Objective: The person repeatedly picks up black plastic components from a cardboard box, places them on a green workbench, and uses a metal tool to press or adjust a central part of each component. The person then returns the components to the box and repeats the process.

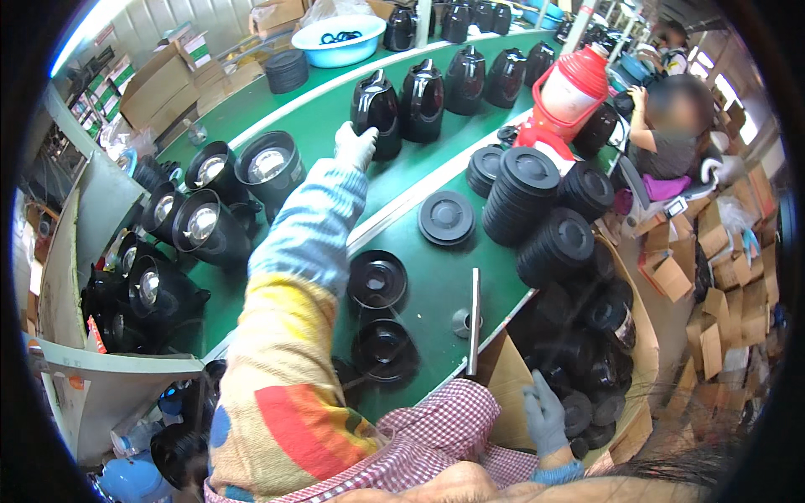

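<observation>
At the left, on a green flat work surface (436,159) divided by a white rail, stands a group of black, wide-mouthed plastic vessels (222,247), with their openings turned up and round silvery parts visible inside. Behind them, at the far edge, is a round light-blue plastic basin (340,52), in which black rings lie. The left hand (355,147), in a whitish-grey glove, reaches forward and touches the left side of a tall glossy black jug (376,105), which is the first of a row; its fingers are partly bent, but I cannot tell if they grip it firmly. Nearer to the body are two shallow round black dishes (377,281), one before the other. Further right lie some flat black discs (446,218), and then the other upright glossy black jugs (465,80) of the row. A thin straight metal bar (475,323) stands near the edge, left of tall stacks of ribbed black discs (518,205). The right hand (545,412), in a grey glove, is loosely open with nothing visible in it, at the near side of an open brown cardboard box (644,352) full of black parts. Behind the box sits another person (671,155) in a dark top
</observation>
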`<action>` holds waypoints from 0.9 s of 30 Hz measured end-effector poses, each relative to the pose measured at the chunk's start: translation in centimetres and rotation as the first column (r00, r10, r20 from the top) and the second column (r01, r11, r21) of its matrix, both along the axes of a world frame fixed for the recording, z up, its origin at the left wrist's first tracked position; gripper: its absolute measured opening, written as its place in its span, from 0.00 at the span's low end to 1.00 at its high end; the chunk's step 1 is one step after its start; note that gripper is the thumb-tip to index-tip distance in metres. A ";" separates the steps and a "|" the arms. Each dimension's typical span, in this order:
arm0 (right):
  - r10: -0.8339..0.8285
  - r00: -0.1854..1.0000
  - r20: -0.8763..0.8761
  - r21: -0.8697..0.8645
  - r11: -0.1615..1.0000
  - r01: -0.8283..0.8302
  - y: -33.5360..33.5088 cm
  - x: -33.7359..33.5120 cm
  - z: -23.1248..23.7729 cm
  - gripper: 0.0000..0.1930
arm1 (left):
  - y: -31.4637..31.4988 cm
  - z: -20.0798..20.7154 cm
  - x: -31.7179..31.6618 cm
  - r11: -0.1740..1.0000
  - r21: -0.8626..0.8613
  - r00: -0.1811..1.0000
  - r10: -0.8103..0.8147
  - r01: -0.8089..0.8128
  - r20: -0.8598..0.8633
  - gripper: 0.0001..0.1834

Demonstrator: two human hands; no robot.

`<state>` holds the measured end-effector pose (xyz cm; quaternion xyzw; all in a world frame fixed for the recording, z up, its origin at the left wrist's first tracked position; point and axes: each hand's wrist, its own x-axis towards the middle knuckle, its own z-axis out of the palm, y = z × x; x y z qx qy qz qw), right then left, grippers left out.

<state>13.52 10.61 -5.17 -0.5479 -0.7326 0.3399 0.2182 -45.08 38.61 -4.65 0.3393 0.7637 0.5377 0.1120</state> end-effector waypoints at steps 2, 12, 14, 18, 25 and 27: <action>-0.127 0.991 -0.053 -0.093 0.988 0.121 -3.6 3.4 -1.2 0.25 | -6.4 4.8 1.9 0.994 -0.103 0.839 -0.095 0.047 -0.536 0.30; -0.176 0.977 -0.123 -0.205 0.967 0.149 -8.4 4.5 -0.3 0.24 | -22.7 3.7 -8.9 0.987 -0.157 0.460 -0.120 -0.043 -0.880 0.26; -0.156 0.971 -0.182 -0.135 0.982 0.133 -10.1 5.3 1.3 0.24 | -23.3 5.8 -5.1 0.982 -0.167 0.436 -0.191 0.093 -0.880 0.23; -0.174 0.941 -0.289 -0.007 0.984 0.179 -11.8 4.5 5.9 0.23 | -29.4 13.8 6.1 0.885 -0.198 0.284 -0.336 0.422 -0.898 0.20; 0.148 0.968 -0.203 0.417 0.907 -0.051 -10.4 -0.2 14.3 0.28 | -38.7 18.5 28.4 0.441 -0.314 0.090 -0.686 0.841 -0.722 0.19; 0.075 0.923 -0.378 0.251 0.968 0.025 -10.7 0.6 13.8 0.26 | -40.6 16.7 34.1 0.346 -0.292 0.029 -0.688 0.892 -0.725 0.20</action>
